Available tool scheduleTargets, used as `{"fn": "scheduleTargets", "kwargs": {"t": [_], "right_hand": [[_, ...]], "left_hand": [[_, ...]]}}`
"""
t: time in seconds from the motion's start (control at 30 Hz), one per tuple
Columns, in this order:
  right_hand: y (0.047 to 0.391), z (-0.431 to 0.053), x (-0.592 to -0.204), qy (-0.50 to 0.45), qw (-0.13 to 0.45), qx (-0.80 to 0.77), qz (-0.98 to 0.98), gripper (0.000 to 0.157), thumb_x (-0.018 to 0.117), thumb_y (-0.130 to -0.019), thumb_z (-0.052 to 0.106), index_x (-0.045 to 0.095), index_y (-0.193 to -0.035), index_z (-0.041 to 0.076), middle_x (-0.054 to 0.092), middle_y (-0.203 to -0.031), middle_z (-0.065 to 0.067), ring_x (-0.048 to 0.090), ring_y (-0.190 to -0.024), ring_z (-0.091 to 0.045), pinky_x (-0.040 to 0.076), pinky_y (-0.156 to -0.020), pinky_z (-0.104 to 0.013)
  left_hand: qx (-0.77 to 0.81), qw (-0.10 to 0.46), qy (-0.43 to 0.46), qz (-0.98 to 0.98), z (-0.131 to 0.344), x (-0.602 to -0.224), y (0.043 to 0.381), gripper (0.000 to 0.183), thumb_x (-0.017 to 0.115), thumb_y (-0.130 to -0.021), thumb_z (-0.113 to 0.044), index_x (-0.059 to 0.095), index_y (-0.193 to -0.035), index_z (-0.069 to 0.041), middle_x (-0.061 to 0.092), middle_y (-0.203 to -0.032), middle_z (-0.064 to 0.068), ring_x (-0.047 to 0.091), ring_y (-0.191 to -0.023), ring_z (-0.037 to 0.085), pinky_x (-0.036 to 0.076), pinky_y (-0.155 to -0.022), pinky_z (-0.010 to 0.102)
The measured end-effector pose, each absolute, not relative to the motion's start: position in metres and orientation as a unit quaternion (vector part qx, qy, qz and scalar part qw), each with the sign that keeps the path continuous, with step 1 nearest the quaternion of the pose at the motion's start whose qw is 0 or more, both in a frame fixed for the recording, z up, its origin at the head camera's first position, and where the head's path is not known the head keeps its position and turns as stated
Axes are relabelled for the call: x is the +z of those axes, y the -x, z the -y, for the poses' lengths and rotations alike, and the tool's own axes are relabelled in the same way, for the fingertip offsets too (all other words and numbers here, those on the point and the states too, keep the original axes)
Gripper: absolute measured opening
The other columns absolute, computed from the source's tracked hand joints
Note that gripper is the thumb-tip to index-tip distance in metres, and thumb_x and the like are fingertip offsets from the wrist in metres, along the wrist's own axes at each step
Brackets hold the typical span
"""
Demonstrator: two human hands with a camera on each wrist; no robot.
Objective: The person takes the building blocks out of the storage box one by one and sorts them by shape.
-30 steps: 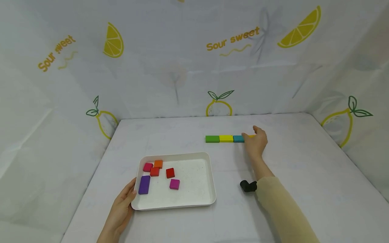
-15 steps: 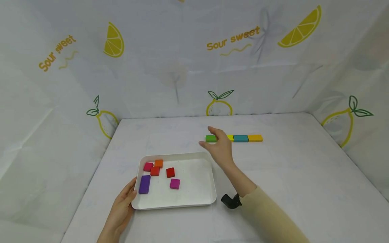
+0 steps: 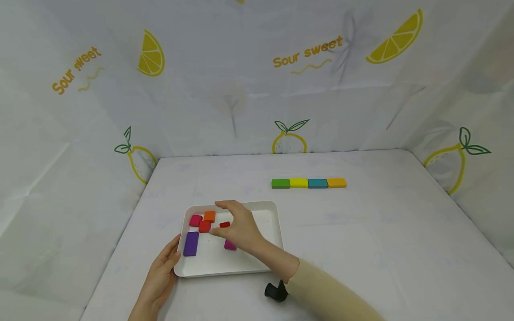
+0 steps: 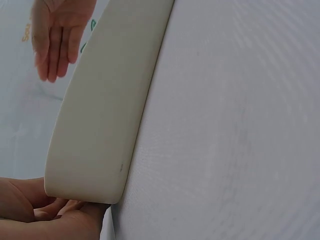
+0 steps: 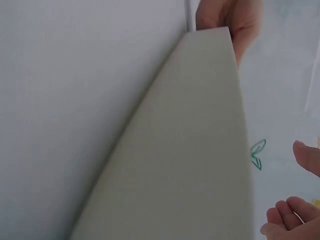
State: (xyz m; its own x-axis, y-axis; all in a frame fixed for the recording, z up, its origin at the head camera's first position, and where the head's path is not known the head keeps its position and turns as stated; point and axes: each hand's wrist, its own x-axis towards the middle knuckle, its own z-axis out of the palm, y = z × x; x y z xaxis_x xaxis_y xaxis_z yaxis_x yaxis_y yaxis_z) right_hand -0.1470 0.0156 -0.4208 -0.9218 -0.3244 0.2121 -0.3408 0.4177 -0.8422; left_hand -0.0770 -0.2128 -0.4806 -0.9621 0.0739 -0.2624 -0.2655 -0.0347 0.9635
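My left hand (image 3: 158,276) grips the left side of a white tray (image 3: 210,264), thumb at the rim; the left wrist view shows the fingers (image 4: 75,220) at the tray's end. Over the tray hovers my right hand (image 3: 241,227), thumb and fingers spread apart with nothing between them. It partly covers a red block (image 3: 224,224) and a magenta block (image 3: 230,245). Left of its fingertips lie a red-orange block (image 3: 204,226), an orange block (image 3: 209,216) and a pink block (image 3: 195,220). A longer purple block (image 3: 191,244) lies near the left hand.
Behind the tray to the right, a straight row runs end to end: green block (image 3: 280,183), yellow block (image 3: 299,183), blue block (image 3: 317,183), amber block (image 3: 336,183). A black curved piece (image 3: 275,292) sticks out from the right sleeve (image 3: 329,290). Printed cloth (image 3: 225,107) hangs behind the table.
My right hand has left the amber block at the row's right end and travelled left and nearer, over the tray. The left hand and tray have stayed put.
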Motion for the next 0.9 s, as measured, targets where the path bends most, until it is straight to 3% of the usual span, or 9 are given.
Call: {"fn": "scheduleTargets", "kwargs": {"t": [0.13, 0.2, 0.47, 0.9], "right_hand": [[0.139, 0.006, -0.43, -0.227, -0.013, 0.478, 0.848, 0.065, 0.086, -0.076, 0.019, 0.059, -0.134, 0.008, 0.063, -0.137, -0.004, 0.057, -0.129, -0.021, 0.05, -0.108, -0.039], [0.135, 0.015, -0.434, -0.235, -0.026, 0.466, 0.853, 0.065, 0.086, -0.076, 0.02, 0.06, -0.134, 0.009, 0.063, -0.137, -0.003, 0.057, -0.129, -0.02, 0.049, -0.108, -0.035], [0.129, 0.038, -0.445, -0.246, -0.078, 0.447, 0.856, 0.065, 0.085, -0.077, 0.019, 0.059, -0.136, 0.011, 0.063, -0.137, -0.001, 0.058, -0.126, -0.018, 0.051, -0.104, -0.028], [0.134, 0.052, -0.454, -0.267, -0.052, 0.38, 0.884, 0.063, 0.085, -0.076, 0.018, 0.06, -0.133, 0.008, 0.065, -0.134, -0.003, 0.058, -0.126, -0.018, 0.048, -0.109, -0.028]], "left_hand": [[0.716, 0.116, 0.062, -0.685, 0.215, -0.482, 0.076, 0.061, 0.041, -0.107, -0.027, 0.013, -0.159, -0.01, 0.008, -0.169, 0.009, 0.033, -0.134, -0.015, 0.038, -0.1, 0.001], [0.718, 0.116, 0.055, -0.684, 0.216, -0.482, 0.076, 0.062, 0.041, -0.107, -0.027, 0.013, -0.159, -0.01, 0.007, -0.168, 0.011, 0.038, -0.12, -0.026, 0.038, -0.099, 0.001], [0.727, 0.113, 0.018, -0.677, 0.218, -0.483, 0.075, 0.062, 0.04, -0.107, -0.025, 0.011, -0.158, -0.005, 0.004, -0.168, 0.017, 0.038, -0.12, -0.026, 0.038, -0.099, 0.001], [0.729, 0.112, 0.016, -0.675, 0.217, -0.484, 0.076, 0.061, 0.039, -0.108, -0.022, 0.01, -0.158, -0.003, 0.003, -0.167, 0.02, 0.039, -0.119, -0.026, 0.038, -0.099, 0.001]]}}
